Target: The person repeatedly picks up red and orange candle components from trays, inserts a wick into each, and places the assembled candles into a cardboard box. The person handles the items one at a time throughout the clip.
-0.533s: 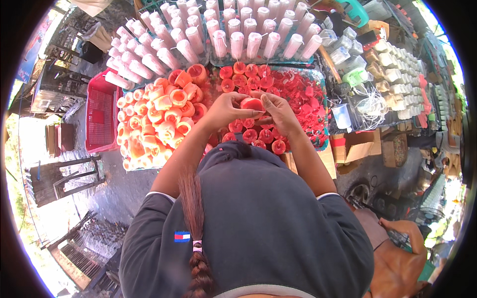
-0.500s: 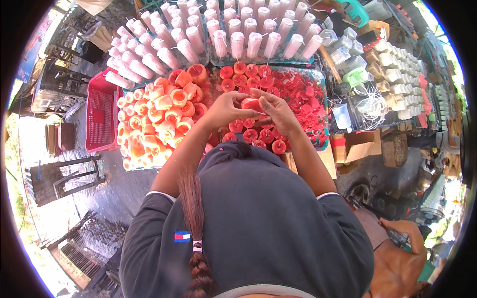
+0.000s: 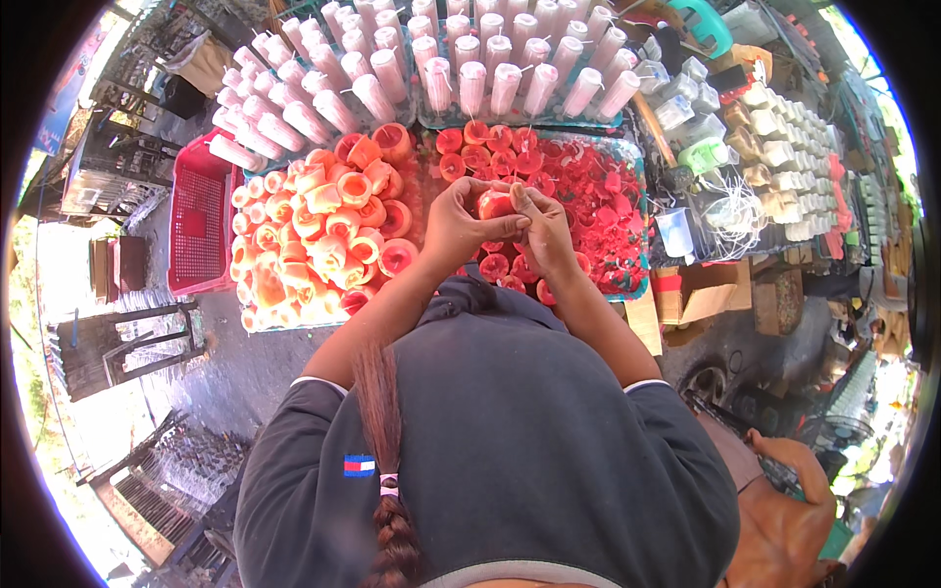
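Observation:
A small rounded red wax candle (image 3: 496, 204) is held up between my hands, over the tray in front of me. My left hand (image 3: 463, 218) grips its left side with thumb and fingers. On the other side, my right hand (image 3: 547, 230) pinches it between thumb and fingertips; the fingers partly cover it. Round red candles with white wicks (image 3: 493, 266) lie below and beyond my hands. Red wax scraps (image 3: 600, 211) fill the right part of the tray. A heap of hollow orange wax cups (image 3: 343, 191) lies left of my forearm.
Rows of pale pink pillar candles (image 3: 471, 88) stand along the far side. A red plastic basket (image 3: 199, 220) sits at the left. White string (image 3: 733, 216), clear containers (image 3: 676, 110) and rows of cream-coloured blocks (image 3: 784, 147) are at right. A bare-backed person (image 3: 779, 510) is at lower right.
My right fingers have drawn in and now pinch closer on the red candle. Both hands have closed together around it, and my left hand has shifted slightly right.

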`<state>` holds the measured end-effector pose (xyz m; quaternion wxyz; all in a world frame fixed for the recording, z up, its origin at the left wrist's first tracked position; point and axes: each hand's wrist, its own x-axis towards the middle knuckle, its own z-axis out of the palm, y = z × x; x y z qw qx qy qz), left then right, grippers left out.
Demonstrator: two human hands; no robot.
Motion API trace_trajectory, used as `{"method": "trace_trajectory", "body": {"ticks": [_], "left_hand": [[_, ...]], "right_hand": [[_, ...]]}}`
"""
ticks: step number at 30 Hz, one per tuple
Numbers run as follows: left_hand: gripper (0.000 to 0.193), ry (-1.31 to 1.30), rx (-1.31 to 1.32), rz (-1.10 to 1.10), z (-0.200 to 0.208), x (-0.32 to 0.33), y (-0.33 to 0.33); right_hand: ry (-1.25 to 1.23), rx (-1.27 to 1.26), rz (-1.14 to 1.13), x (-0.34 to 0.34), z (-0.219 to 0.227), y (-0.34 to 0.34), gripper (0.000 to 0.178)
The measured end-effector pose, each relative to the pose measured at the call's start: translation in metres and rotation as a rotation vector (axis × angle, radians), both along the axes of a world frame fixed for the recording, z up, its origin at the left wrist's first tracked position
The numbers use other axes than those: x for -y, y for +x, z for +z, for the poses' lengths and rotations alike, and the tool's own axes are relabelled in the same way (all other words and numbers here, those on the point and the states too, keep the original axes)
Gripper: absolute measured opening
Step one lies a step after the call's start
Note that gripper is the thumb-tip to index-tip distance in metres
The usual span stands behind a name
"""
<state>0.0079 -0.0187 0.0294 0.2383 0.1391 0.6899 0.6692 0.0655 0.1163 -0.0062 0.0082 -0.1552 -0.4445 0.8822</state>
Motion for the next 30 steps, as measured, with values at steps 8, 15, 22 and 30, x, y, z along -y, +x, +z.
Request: {"method": "trace_trajectory", "body": {"ticks": [8, 15, 22, 30], "left_hand": [[0.044, 0.341, 0.195, -0.003, -0.032, 0.008, 0.002], [0.029, 0.224, -0.039, 0.117, -0.026, 0.003, 0.001], [0.029, 0.312, 0.177, 0.282, -0.048, -0.011, -0.011], [0.025, -0.012, -0.025, -0.045, -0.06, -0.001, -0.008]], "right_hand": [[-0.004, 0.045, 0.026, 0.001, 0.019, -0.003, 0.035], [0.038, -0.011, 0.008, 0.001, 0.016, 0.001, 0.034], [0.009, 0.009, -0.141, 0.021, -0.001, 0.0, 0.025], [0.301, 0.115, -0.246, -0.007, -0.063, -0.007, 0.025]]}}
